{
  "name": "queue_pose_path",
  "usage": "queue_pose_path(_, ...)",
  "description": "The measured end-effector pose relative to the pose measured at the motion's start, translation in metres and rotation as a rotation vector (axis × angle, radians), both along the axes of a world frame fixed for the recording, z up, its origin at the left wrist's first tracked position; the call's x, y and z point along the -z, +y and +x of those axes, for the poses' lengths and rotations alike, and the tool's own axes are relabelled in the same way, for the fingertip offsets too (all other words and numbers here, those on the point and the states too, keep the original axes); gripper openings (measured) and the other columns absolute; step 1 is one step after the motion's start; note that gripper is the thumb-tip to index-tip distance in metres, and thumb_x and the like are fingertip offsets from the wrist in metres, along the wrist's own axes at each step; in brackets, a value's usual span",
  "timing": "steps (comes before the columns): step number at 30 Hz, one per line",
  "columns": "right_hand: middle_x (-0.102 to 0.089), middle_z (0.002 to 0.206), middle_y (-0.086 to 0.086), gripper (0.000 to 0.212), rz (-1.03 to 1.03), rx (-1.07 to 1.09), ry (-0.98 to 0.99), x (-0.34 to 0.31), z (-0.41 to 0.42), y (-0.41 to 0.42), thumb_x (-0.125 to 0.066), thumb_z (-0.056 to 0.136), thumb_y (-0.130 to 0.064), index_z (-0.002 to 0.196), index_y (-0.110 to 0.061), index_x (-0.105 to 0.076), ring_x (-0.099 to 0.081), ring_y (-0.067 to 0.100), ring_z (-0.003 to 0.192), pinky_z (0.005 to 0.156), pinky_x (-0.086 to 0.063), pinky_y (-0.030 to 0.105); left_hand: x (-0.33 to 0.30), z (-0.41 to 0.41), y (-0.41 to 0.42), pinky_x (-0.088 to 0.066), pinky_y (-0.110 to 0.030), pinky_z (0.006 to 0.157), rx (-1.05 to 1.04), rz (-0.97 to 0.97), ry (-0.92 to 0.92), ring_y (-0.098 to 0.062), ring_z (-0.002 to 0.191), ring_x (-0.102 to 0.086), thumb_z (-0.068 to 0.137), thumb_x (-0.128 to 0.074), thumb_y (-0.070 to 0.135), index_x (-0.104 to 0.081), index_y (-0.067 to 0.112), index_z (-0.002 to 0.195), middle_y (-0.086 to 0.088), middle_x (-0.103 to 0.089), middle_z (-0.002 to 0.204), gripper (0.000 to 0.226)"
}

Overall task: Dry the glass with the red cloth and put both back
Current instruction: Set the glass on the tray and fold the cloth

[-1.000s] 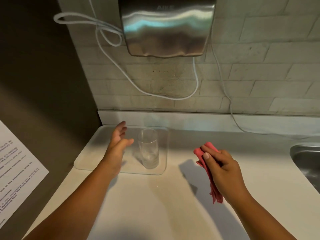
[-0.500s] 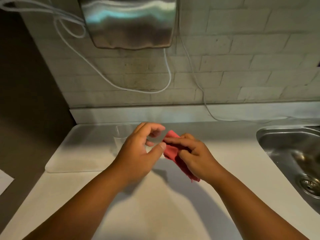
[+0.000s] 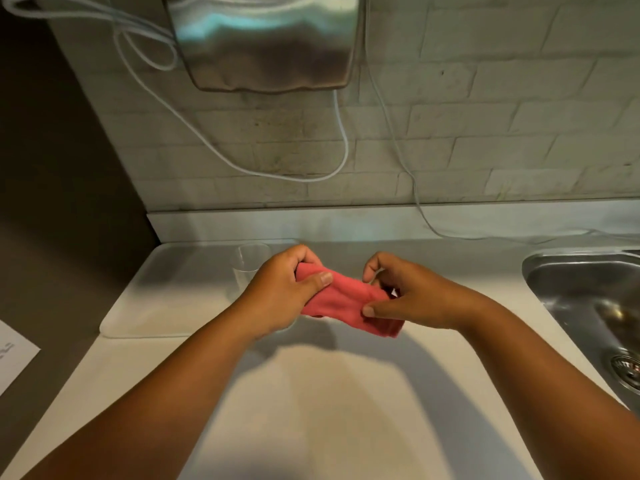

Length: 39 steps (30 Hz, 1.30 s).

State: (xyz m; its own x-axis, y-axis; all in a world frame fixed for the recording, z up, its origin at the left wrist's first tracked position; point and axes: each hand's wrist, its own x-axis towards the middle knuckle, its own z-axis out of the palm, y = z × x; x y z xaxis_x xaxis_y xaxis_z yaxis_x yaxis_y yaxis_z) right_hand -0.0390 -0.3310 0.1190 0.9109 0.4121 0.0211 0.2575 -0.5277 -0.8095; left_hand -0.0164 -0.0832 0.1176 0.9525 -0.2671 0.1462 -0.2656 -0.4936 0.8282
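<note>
Since half a second before, both hands had drawn apart, stretching the red cloth (image 3: 343, 299) between them above the surface (image 3: 311, 393). Left hand (image 3: 280, 292) pinched one end in a closed grip; right hand (image 3: 412, 296) pinched the other. The glass (image 3: 247, 268) stood upright on the tray (image 3: 166, 306), behind the left hand.

Both forearms reaching fwd, converging toward centre. Left hand (image 3: 280, 292) curled, thumb laid flat on top, fingers wrapped under — pinching one end of the red cloth (image 3: 346, 303). Right hand (image 3: 412, 299) thumb clamped on the opp. end, index arched up off it. Hands near, not touching.
</note>
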Motion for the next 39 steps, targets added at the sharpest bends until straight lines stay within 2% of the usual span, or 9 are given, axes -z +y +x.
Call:
queue_pose_path(6, -0.064, 0.091, 0.021, 0.031, 0.141, -0.004, 0.108, 0.008, 0.019, -0.02, -0.076, 0.085, -0.02, 0.108, -0.023, -0.057, -0.063, 0.029, 0.071, 0.063, -0.055, 0.041, 0.028, -0.004, 0.001, -0.055, -0.022, 0.068, -0.138, -0.012, -0.055, -0.014, 0.077, -0.064, 0.096, -0.071, 0.028, -0.063, 0.027, 0.089, 0.008, -0.068, 0.084, 0.011)
queue_pose_path(11, -0.063, 0.084, -0.004, 0.018, 0.123, 0.042, 0.06, 0.024, 0.032, -0.021, -0.068, 0.091, -0.007, 0.098, -0.022, -0.062, -0.06, 0.016, 0.069, 0.062, -0.051, 0.034, 0.043, 0.005, -0.003, -0.051, -0.019, 0.066, -0.188, 0.035, -0.078, -0.013, 0.077, -0.064, 0.097, -0.069, 0.028, -0.062, 0.025, 0.094, 0.009, -0.066, 0.084, 0.008)
queue_pose_path(14, -0.067, 0.079, -0.004, 0.02, 0.113, 0.075, 0.074, 0.035, 0.038, -0.02, -0.065, 0.093, -0.003, 0.086, -0.022, -0.067, -0.059, 0.013, 0.066, 0.062, -0.049, 0.033, 0.052, 0.011, -0.01, -0.042, -0.01, 0.06, -0.214, 0.086, -0.092, -0.003, 0.074, -0.059, 0.098, -0.069, 0.027, -0.06, 0.025, 0.095, 0.011, -0.063, 0.081, 0.01)
queue_pose_path(20, -0.072, 0.088, -0.01, 0.02, 0.012, 0.158, 0.062, 0.048, 0.054, -0.021, -0.067, 0.093, -0.014, 0.087, -0.031, -0.073, -0.066, 0.007, 0.074, 0.064, -0.052, 0.023, 0.067, 0.035, -0.022, -0.038, -0.028, 0.064, -0.226, 0.199, -0.151, -0.02, 0.074, -0.057, 0.099, -0.069, 0.028, -0.059, 0.018, 0.102, 0.003, -0.059, 0.085, 0.015)
queue_pose_path(25, -0.059, 0.099, -0.007, 0.021, -0.169, 0.147, -0.027, 0.064, 0.069, -0.023, -0.069, 0.087, -0.018, 0.089, -0.038, -0.069, -0.061, 0.006, 0.082, 0.066, -0.044, 0.012, 0.083, 0.052, -0.033, -0.045, -0.036, 0.07, -0.206, 0.323, -0.147, -0.03, 0.084, -0.062, 0.102, -0.065, 0.026, -0.06, 0.011, 0.111, -0.009, -0.062, 0.099, 0.018)
queue_pose_path(29, -0.057, 0.116, 0.004, 0.027, -0.494, 0.201, -0.126, 0.083, 0.073, -0.009, -0.069, 0.084, -0.018, 0.109, -0.03, -0.07, -0.06, 0.026, 0.103, 0.087, -0.05, 0.034, 0.092, 0.052, -0.044, -0.052, -0.043, 0.075, -0.189, 0.751, -0.207, -0.037, 0.1, -0.066, 0.104, -0.058, 0.03, -0.057, 0.012, 0.13, -0.015, -0.059, 0.117, 0.031)
queue_pose_path(33, -0.062, 0.122, 0.004, 0.043, -0.58, 0.278, -0.368, 0.103, 0.04, 0.017, -0.063, 0.08, -0.038, 0.121, -0.026, -0.067, -0.056, 0.031, 0.116, 0.092, -0.046, 0.041, 0.105, 0.026, -0.049, -0.048, -0.045, 0.095, -0.118, 0.797, -0.324, -0.038, 0.121, -0.056, 0.102, -0.048, 0.036, -0.058, 0.012, 0.136, -0.015, -0.061, 0.129, 0.042)
queue_pose_path(35, -0.059, 0.135, 0.005, 0.051, -0.663, 0.259, -0.388, 0.117, 0.021, 0.03, -0.052, 0.088, -0.045, 0.132, -0.022, -0.06, -0.047, 0.031, 0.133, 0.108, -0.036, 0.044, 0.118, 0.011, -0.051, -0.036, -0.05, 0.116, -0.017, 0.824, -0.265, -0.042, 0.143, -0.044, 0.103, -0.039, 0.038, -0.05, 0.009, 0.149, -0.019, -0.056, 0.149, 0.055)
queue_pose_path(39, -0.021, 0.164, 0.007, 0.065, -0.804, 0.213, -0.221, 0.13, 0.018, 0.036, -0.024, 0.097, -0.043, 0.157, -0.017, -0.022, -0.008, 0.027, 0.153, 0.124, -0.011, 0.044, 0.134, 0.016, -0.055, -0.008, -0.051, 0.129, 0.054, 0.956, -0.173, -0.038, 0.161, -0.009, 0.108, -0.029, 0.037, -0.015, 0.009, 0.166, -0.017, -0.018, 0.174, 0.066)
